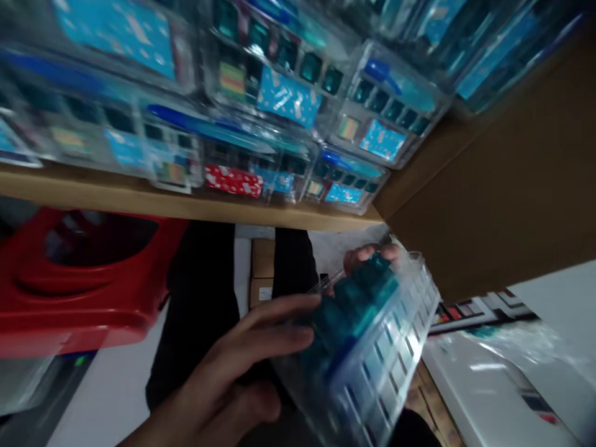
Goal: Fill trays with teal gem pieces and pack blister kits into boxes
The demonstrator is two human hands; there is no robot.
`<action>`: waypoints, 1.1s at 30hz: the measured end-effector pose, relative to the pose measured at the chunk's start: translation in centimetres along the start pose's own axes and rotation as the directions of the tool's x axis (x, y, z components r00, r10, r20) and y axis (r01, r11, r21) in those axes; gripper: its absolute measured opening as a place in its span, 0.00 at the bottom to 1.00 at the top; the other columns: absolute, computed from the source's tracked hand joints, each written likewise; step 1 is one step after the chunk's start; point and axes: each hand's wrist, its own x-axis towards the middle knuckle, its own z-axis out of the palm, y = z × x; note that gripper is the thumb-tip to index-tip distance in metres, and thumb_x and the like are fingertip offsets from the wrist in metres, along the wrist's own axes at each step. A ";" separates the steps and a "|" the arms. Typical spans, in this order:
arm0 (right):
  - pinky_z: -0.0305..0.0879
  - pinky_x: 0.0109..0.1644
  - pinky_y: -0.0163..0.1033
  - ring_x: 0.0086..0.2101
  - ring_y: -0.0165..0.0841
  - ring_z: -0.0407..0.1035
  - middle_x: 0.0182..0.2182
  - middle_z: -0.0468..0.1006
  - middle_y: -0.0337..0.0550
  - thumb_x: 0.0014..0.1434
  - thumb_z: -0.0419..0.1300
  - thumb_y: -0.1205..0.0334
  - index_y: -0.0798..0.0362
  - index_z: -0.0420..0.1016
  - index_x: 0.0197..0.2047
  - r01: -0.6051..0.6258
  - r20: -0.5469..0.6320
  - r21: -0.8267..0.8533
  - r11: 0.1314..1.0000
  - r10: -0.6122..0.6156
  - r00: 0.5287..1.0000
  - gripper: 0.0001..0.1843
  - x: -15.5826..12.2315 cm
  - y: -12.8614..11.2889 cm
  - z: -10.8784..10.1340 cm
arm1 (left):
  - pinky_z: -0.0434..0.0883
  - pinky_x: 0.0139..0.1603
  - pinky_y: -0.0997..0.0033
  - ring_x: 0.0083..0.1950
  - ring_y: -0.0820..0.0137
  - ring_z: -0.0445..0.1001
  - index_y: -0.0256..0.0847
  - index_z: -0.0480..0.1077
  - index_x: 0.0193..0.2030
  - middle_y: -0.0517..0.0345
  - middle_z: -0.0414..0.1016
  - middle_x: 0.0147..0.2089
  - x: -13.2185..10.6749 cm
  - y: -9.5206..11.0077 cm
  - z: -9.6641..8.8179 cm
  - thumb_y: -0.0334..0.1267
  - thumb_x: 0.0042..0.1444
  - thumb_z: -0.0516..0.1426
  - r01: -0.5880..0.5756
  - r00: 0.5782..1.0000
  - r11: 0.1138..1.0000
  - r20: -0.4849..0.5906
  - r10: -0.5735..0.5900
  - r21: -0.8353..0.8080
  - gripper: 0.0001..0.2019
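Both of my hands hold a clear plastic blister pack [367, 329] with teal compartments and a pale printed card. My left hand [233, 360] grips its near side from the lower left, fingers spread across the plastic. My right hand [370, 253] supports the far end, with only its fingertips showing behind the pack. The whole view is tilted, and the pack is blurred. Several similar packs [288, 93] with blue and teal cards lie on a wooden shelf [177, 198] above my hands.
A brown cardboard panel [488, 167] stands at the right end of the shelf. A red plastic stool [79, 285] sits at the left, with dark fabric [200, 298] and a small cardboard box [263, 267] beyond my hands. A white surface [488, 391] lies at the lower right.
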 end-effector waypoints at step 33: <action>0.60 0.61 0.51 0.49 0.39 0.66 0.45 0.68 0.47 0.51 0.63 0.45 0.48 0.69 0.50 0.134 -0.362 -0.257 0.957 -0.224 0.905 0.25 9.9 0.1 14.1 | 0.64 0.61 0.54 0.55 0.60 0.70 0.39 0.69 0.51 0.46 0.72 0.51 9.7 -5.5 -11.5 0.64 0.57 0.50 0.199 0.644 0.826 -0.706 0.295 0.528 0.30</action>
